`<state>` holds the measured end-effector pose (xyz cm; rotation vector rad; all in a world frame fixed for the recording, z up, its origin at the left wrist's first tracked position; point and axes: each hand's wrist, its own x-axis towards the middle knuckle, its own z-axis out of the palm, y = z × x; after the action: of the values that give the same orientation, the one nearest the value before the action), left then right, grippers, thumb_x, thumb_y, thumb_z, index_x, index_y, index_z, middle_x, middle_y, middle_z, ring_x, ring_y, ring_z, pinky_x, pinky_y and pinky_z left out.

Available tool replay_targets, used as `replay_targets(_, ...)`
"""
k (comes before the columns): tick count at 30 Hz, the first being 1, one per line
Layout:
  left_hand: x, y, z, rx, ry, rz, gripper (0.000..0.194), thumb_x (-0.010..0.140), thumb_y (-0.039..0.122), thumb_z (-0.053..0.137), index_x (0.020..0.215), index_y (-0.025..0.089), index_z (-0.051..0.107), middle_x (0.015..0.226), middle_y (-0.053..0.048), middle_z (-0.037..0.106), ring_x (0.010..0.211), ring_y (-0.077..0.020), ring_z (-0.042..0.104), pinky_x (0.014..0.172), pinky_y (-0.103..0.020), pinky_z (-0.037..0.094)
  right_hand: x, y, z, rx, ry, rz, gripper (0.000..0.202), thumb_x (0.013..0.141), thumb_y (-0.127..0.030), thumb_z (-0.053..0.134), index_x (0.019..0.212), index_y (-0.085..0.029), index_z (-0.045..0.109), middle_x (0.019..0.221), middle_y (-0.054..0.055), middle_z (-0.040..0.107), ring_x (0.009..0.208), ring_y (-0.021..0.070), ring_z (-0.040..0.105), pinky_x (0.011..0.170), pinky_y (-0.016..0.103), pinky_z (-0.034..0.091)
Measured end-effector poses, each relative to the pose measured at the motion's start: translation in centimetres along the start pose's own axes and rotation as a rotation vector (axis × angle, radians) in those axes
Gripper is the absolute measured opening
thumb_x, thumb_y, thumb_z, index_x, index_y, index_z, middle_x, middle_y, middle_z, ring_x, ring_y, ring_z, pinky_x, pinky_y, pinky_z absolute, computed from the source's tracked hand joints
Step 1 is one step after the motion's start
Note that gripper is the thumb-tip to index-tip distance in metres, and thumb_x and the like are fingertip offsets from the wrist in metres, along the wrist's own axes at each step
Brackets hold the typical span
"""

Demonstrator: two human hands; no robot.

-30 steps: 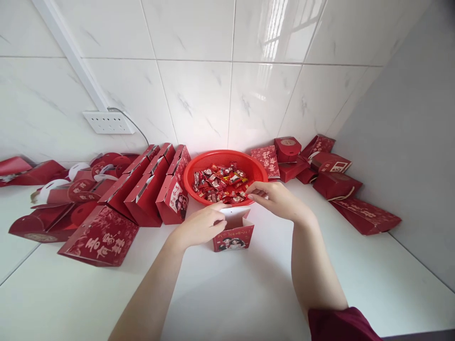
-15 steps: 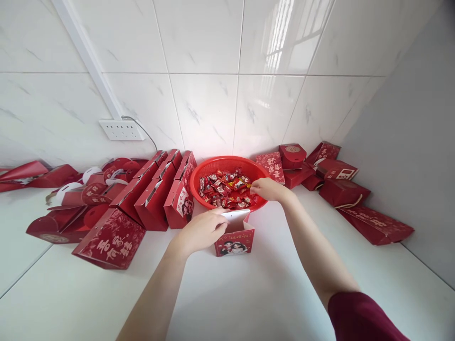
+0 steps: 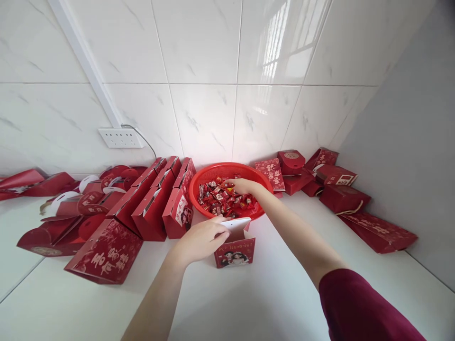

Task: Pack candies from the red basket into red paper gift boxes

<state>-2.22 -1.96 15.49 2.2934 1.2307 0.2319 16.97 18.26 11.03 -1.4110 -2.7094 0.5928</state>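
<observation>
Right hand [image 3: 242, 186] farther into basket [image 3: 213, 170]; 吾家有囍 box [image 3: 106, 251]

marbled wall tiles [image 3: 202, 123] | white socket panel [image 3: 120, 138] | slanting trunking [image 3: 85, 61] above | grey side wall [image 3: 405, 156]

Far wall [image 3: 138, 109]: glossy marbled white tiles [image 3: 202, 121], barred light reflection [image 3: 275, 42] at right. Left: white trunking [image 3: 85, 61] above socket outlet [image 3: 120, 138]. Right: grey wall [image 3: 401, 147]. Near: white tabletop [image 3: 220, 308].
</observation>
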Motion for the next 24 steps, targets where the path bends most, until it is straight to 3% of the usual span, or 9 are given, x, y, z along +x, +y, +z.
replay_targets(2,0.0,0.0,0.0,0.009,-0.005,-0.004,0.039,0.097,0.035,0.034,0.066,0.017,0.049,0.092,-0.001,0.054,0.066,-0.0137,0.052,0.059,-0.026,0.033,1.1,-1.1,0.4,0.02,0.015,-0.058,0.066,0.08,-0.005,0.05,0.145,-0.021,0.045,0.14,0.011,0.055,0.12,0.031,0.058,0.099,0.038,0.045)
replay_targets(5,-0.1,0.0,0.0,0.028,0.002,-0.015,0.038,0.097,0.034,0.034,0.067,0.018,0.051,0.092,-0.001,0.055,0.065,-0.0137,0.052,0.058,-0.027,0.032,2.5,-3.3,1.8,0.055,-0.059,-0.209,0.055,0.084,-0.005,0.047,0.136,-0.021,0.055,0.141,0.006,0.056,0.126,0.0241,0.054,0.105,0.031,0.039)
replay_targets(9,-0.3,0.2,0.1,0.058,0.02,-0.016,0.037,0.097,0.034,0.035,0.069,0.018,0.053,0.091,-0.001,0.056,0.067,-0.0146,0.053,0.058,-0.027,0.031,3.4,-5.3,3.7,0.054,-0.247,-0.38,0.053,0.082,-0.017,0.061,0.134,-0.026,0.057,0.138,0.0,0.058,0.12,0.0186,0.058,0.098,0.022,0.043)
replay_targets(14,-0.2,0.2,0.2,0.062,0.024,-0.021,0.039,0.097,0.035,0.034,0.073,0.02,0.06,0.094,-0.003,0.057,0.074,-0.0172,0.056,0.062,-0.027,0.034,3.6,-4.6,4.8,-0.049,-0.333,-0.295,0.078,0.058,-0.019,0.08,0.133,-0.018,0.057,0.137,0.012,0.056,0.116,0.0294,0.059,0.089,0.029,0.048)
replay_targets(17,-0.1,0.1,0.2,0.051,0.009,-0.026,0.04,0.097,0.036,0.033,0.074,0.021,0.063,0.095,-0.004,0.058,0.076,-0.0187,0.058,0.063,-0.027,0.036,3.6,-4.2,4.9,-0.092,-0.32,-0.219,0.081,0.052,-0.02,0.084,0.129,-0.015,0.058,0.13,0.015,0.06,0.111,0.0323,0.06,0.085,0.03,0.048)
replay_targets(20,-0.1,0.1,0.2,0.045,0.005,-0.03,0.041,0.097,0.038,0.033,0.076,0.021,0.064,0.095,-0.005,0.058,0.075,-0.0193,0.057,0.063,-0.028,0.037,3.4,-4.2,4.4,-0.082,-0.297,-0.194,0.068,0.056,-0.021,0.083,0.121,-0.018,0.063,0.119,0.01,0.067,0.104,0.0276,0.064,0.081,0.026,0.047)
replay_targets(24,-0.1,0.1,0.2,0.037,0.01,-0.026,0.041,0.096,0.039,0.033,0.077,0.02,0.064,0.096,-0.005,0.058,0.077,-0.0204,0.058,0.065,-0.028,0.038,2.5,-4.3,3.2,-0.023,-0.203,-0.162,0.037,0.072,-0.032,0.075,0.105,-0.016,0.069,0.106,0.008,0.072,0.093,0.0232,0.065,0.074,0.024,0.045)
